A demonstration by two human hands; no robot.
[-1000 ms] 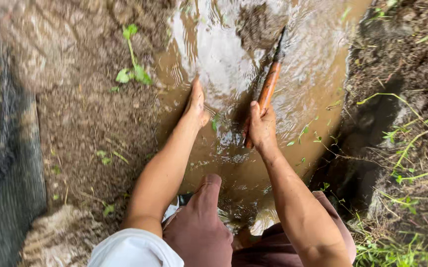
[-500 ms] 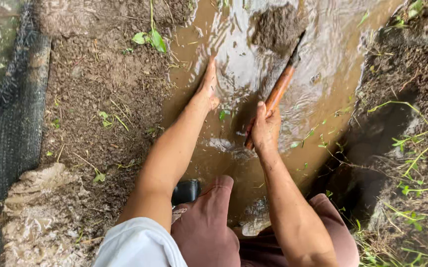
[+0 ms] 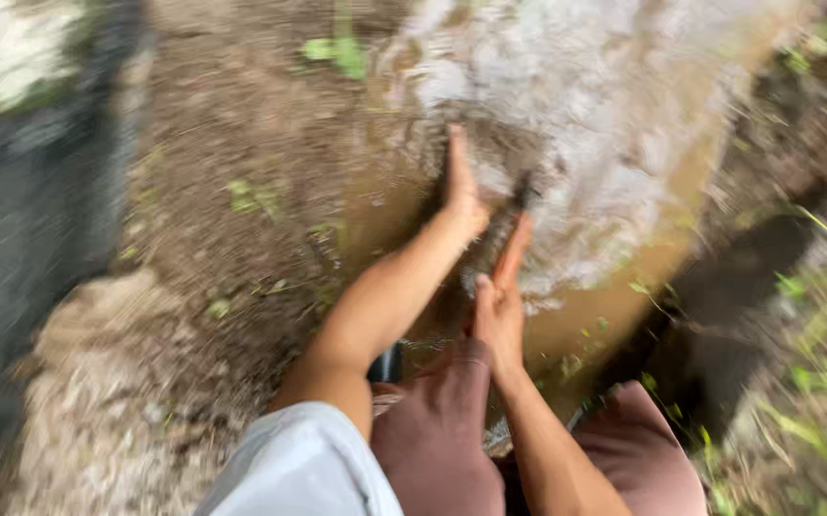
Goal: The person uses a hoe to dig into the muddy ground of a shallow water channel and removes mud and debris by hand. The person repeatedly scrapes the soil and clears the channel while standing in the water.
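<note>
Muddy water (image 3: 624, 315) swirls; right hand (image 3: 498, 320) grips an orange-handled tool (image 3: 512, 247), left hand (image 3: 461, 191) flat, fingers straight.

Well back from the fingers (image 3: 458, 158), a short pale grey sleeve (image 3: 304, 463) covers the left upper arm. Both forearms are bare. Maroon trousers (image 3: 442, 430) cover the knees, blurred.

My left hand (image 3: 461, 191) lies flat in the muddy water (image 3: 605, 143), just left of the tool handle (image 3: 511, 250) my right hand (image 3: 498, 320) grips. Bare soil (image 3: 232, 191) lies left of the water, grass (image 3: 815, 354) right; my 2 knees (image 3: 442, 430) sit nearest me.
</note>
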